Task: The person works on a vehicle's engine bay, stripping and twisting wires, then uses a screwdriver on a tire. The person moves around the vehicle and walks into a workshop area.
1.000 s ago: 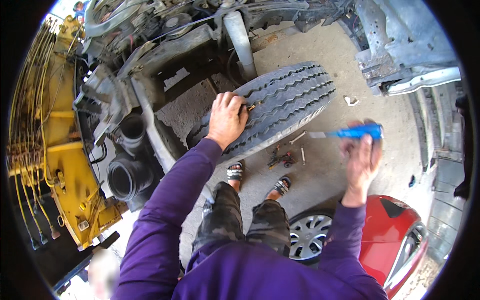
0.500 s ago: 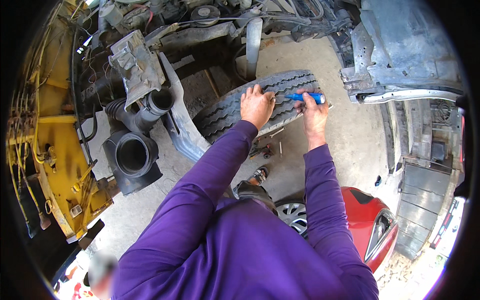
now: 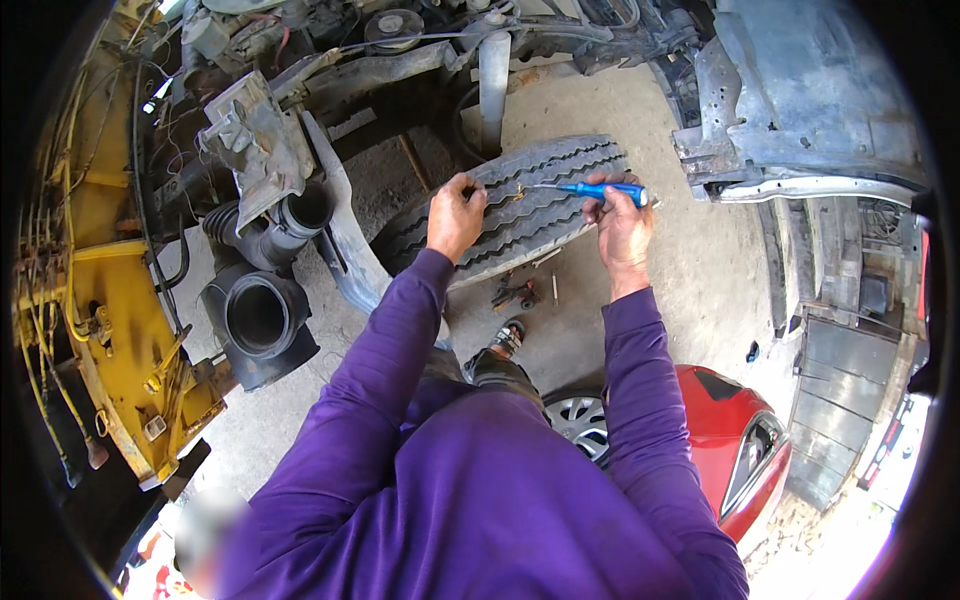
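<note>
A screwdriver [image 3: 617, 191] with a blue handle is gripped in my right hand [image 3: 622, 232], its thin shaft pointing left above the tire. Close to the shaft's tip is a small brass-coloured piece [image 3: 519, 192], too small to name. My left hand [image 3: 456, 218] is closed, thumb and fingers drawn together, left of that tip and apart from it; anything between the fingers is too small to make out. Beneath both hands stands a large tire [image 3: 545, 221] with wavy tread grooves.
A grey metal bracket [image 3: 352, 235] and a black air duct [image 3: 258, 315] lie to the left, beside a yellow machine frame [image 3: 115, 330]. Tools [image 3: 515, 292] lie on the concrete floor below the tire. A red car [image 3: 715, 425] is near my right arm; a bare metal panel [image 3: 820, 110] hangs far right.
My left hand has drawn back to the left, away from the screwdriver tip. The shaft and the small brass-coloured piece now show. My right hand keeps its grip, nearly unmoved.
</note>
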{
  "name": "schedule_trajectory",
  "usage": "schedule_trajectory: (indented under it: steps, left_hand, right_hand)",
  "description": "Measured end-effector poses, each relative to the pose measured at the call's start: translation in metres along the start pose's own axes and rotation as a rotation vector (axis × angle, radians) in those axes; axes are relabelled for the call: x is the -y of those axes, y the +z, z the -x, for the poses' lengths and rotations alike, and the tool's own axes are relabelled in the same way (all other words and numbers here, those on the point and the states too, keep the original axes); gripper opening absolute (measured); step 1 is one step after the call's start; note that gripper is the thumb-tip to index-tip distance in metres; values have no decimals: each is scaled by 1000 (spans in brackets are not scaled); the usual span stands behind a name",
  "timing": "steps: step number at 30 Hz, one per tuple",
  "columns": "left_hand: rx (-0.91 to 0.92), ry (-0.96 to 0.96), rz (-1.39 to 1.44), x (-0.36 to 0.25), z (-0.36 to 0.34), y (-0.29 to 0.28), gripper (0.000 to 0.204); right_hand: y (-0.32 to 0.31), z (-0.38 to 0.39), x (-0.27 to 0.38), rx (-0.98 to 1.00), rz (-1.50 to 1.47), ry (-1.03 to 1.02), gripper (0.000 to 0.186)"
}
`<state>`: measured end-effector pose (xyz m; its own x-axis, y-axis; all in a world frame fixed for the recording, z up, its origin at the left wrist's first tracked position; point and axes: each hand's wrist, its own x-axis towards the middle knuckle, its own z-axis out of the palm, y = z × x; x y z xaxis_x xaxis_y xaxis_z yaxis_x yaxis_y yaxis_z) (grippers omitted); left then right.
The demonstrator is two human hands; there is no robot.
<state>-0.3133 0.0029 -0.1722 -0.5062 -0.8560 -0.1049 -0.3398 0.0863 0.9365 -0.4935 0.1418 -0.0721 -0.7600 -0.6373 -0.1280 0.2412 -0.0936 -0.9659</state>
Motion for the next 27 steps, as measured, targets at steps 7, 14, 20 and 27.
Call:
schedule_trajectory:
  steps: [7, 14, 20, 27]
  left_hand:
    - [-42, 269, -431, -15, 7, 21, 42]
    - [93, 332, -410, 2, -10, 17, 36]
    - [26, 363, -310, 4, 7, 13, 25]
    - [82, 310, -297, 6, -5, 12, 23]
  right_hand:
    - [5, -7, -1, 95, 176, 52, 16]
    - [13, -8, 3, 148, 270, 78, 16]
    - [17, 3, -6, 135, 183, 111, 18]
    - [15, 6, -14, 65, 71, 106, 15]
